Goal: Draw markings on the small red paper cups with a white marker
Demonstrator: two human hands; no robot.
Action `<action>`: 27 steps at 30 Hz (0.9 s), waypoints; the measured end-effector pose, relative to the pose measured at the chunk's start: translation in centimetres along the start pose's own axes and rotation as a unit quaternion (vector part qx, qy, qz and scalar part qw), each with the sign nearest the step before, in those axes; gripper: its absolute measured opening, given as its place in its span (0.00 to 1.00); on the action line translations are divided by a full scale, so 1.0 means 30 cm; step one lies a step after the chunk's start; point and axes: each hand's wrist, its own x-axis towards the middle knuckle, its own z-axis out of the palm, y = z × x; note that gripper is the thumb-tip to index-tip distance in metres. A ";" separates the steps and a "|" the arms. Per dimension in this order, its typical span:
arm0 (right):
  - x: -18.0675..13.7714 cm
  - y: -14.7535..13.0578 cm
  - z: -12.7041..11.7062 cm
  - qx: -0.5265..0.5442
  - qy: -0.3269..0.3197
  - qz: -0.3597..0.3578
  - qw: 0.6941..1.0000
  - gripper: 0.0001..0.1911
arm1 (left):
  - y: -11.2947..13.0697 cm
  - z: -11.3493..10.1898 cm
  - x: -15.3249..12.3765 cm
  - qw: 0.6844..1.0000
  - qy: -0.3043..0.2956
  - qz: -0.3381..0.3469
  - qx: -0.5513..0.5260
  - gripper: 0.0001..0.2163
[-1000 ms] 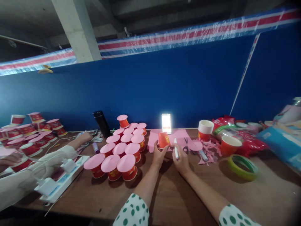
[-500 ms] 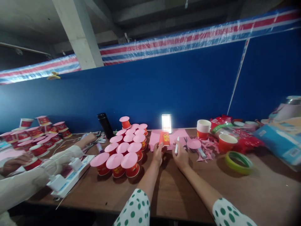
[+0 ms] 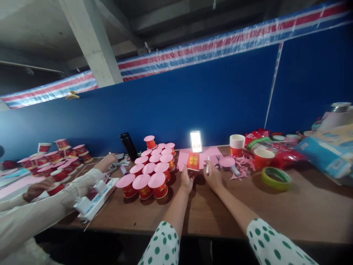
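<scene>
My left hand [image 3: 186,179] holds a red paper cup [image 3: 193,161] upside down on a pink paper sheet [image 3: 184,158] at the table's middle. My right hand [image 3: 213,176] is closed round a white pen [image 3: 207,166], upright just right of the cup. A cluster of red cups with pink paper lids [image 3: 150,170] stands to the left of my left hand. Scissors [image 3: 217,161] and a cut pink paper disc [image 3: 227,161] lie just beyond my right hand.
A bright phone screen [image 3: 195,141] leans on the blue wall. A stack of cups [image 3: 236,145], an open red cup [image 3: 261,158], a green tape roll [image 3: 276,177] and red bags [image 3: 286,156] lie to the right. To the left, a black flask [image 3: 127,145], a power strip [image 3: 95,199], another person's hand [image 3: 107,161] and more lidded cups [image 3: 59,159].
The view has pulled back and tilted up a little. My left hand has set the red cup lower on the pink sheet. The pen stays in my right hand.
</scene>
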 end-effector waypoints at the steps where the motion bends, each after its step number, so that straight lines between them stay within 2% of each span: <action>1: -0.003 -0.001 -0.003 0.000 0.000 0.001 1.000 0.17 | 0.002 0.002 -0.005 1.000 0.002 -0.003 -0.004 0.15; 5: -0.014 -0.008 -0.014 -0.002 0.004 0.007 1.000 0.17 | 0.016 0.005 -0.018 0.999 0.003 -0.004 -0.042 0.14; 9: -0.016 -0.012 -0.014 0.000 0.000 0.011 1.000 0.17 | 0.029 -0.008 -0.020 0.997 -0.003 -0.022 -0.070 0.18; 15: -0.010 -0.017 -0.013 0.021 -0.016 0.024 0.999 0.16 | 0.029 -0.024 -0.007 0.997 -0.017 -0.042 -0.060 0.21; 21: -0.012 -0.039 -0.041 0.088 -0.096 0.018 0.991 0.20 | 0.019 -0.024 0.000 0.997 -0.026 -0.038 -0.056 0.20; 27: -0.011 -0.050 -0.046 0.061 -0.136 -0.001 0.989 0.22 | 0.011 -0.024 -0.002 0.998 -0.042 -0.028 -0.025 0.19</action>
